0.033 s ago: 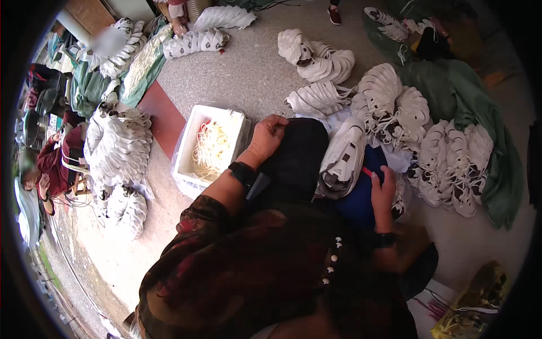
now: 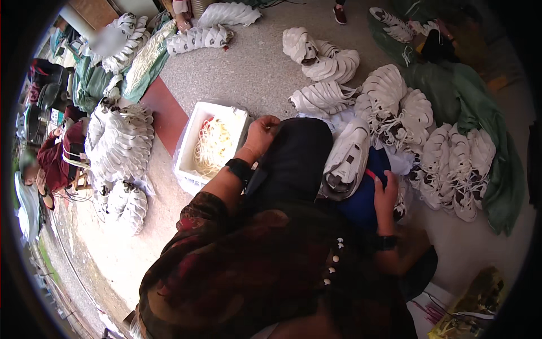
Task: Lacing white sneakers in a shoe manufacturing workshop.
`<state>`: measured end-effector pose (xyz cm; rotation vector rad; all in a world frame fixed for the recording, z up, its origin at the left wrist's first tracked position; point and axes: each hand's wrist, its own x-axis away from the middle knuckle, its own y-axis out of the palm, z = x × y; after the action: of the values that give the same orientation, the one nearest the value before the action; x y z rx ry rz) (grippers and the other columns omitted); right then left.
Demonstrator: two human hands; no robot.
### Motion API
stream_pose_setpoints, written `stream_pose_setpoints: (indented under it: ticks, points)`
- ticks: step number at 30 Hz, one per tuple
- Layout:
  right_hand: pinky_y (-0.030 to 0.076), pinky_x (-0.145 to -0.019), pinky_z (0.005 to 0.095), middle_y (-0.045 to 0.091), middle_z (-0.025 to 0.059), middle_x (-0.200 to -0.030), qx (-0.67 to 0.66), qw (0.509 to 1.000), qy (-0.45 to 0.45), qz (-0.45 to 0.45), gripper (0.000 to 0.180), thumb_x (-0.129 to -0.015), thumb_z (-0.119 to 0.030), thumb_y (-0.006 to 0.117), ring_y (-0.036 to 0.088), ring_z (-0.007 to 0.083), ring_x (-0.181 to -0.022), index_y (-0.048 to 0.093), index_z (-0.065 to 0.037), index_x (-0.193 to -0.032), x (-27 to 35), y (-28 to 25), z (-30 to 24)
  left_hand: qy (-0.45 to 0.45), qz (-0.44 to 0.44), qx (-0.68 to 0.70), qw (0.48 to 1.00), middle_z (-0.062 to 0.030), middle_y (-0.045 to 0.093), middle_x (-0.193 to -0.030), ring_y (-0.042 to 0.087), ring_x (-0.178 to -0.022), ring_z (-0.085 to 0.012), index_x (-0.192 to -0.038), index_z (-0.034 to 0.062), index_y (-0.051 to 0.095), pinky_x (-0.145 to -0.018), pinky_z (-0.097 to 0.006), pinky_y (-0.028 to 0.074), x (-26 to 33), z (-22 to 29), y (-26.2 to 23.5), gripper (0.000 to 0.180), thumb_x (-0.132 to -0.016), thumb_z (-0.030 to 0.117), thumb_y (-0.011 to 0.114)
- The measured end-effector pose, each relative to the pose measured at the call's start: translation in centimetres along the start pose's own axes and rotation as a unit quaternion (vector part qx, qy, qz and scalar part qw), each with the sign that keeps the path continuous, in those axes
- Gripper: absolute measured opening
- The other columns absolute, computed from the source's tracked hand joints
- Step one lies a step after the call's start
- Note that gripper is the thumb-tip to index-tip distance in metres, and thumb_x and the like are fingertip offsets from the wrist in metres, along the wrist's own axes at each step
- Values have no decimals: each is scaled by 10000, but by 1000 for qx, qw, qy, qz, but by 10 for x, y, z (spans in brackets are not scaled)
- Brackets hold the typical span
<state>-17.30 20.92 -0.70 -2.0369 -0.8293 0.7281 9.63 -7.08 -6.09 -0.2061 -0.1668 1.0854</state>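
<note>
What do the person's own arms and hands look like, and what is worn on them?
Both hands are bare, without gloves. The left hand has a black band on its wrist, and behind it a loose sleeve in dark red and brown with a flowery pattern. The right hand also has a black band on its wrist. No rings can be made out.

From here I can't see my left hand's (image 2: 261,133) fingertips; they curl out of sight over the black cloth-covered knee (image 2: 296,161). The white laced sneaker (image 2: 345,161) hides its sole against my lap. My right hand (image 2: 385,192) covers part of the blue cloth (image 2: 361,200). The seated person in red (image 2: 53,161) is cut by the dark rim.
</note>
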Motion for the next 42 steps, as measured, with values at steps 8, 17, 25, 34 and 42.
stream_pose_setpoints:
  ticks: [8, 17, 25, 34, 42]
  points:
    - [341, -931, 418, 463, 223, -1151, 55, 998, -9, 11, 366, -822, -104, 550, 449, 376, -1072, 450, 29, -1147, 7, 13, -8, -217, 87, -175, 957, -217, 551, -1159, 517, -1109, -306, -1164, -15, 527, -957, -328, 393, 37, -194, -84, 475, -692, 40, 525]
    - [331, -942, 419, 451, 224, -1159, 94, 996, 3, -8, 354, -808, -61, 543, 431, 380, -1099, 440, 35, -1133, -1, 11, -15, -134, 28, -205, 969, -224, 475, -1248, 433, -1194, -321, -1235, -18, 447, -1016, -334, 332, -36, -207, -77, 541, -700, 38, 507]
    - [351, -930, 408, 436, 211, -1173, 123, 988, 64, -74, 371, -807, -128, 560, 429, 379, -1108, 430, -9, -1134, -14, 3, -54, -157, 40, -229, 960, -212, 584, -1079, 558, -1016, -350, -1167, 13, 496, -864, -380, 442, -67, -264, -76, 458, -739, 161, 564]
    - [338, -924, 423, 447, 228, -1124, 93, 994, 44, -20, 365, -768, -79, 568, 429, 392, -1067, 439, 8, -1098, -13, 6, -43, -144, 85, -345, 924, -159, 639, -764, 619, -715, -329, -779, 54, 644, -678, -390, 492, -70, -256, -75, 161, -753, 191, 562]
    - [336, -904, 468, 442, 270, -1102, 74, 996, 9, 42, 393, -756, -104, 590, 423, 433, -1034, 447, 8, -1104, -4, 6, -29, -96, 23, 125, 987, 47, 494, -623, 400, -525, -49, -768, 33, 572, -482, -210, 352, -46, -134, -50, 148, -864, 146, 588]
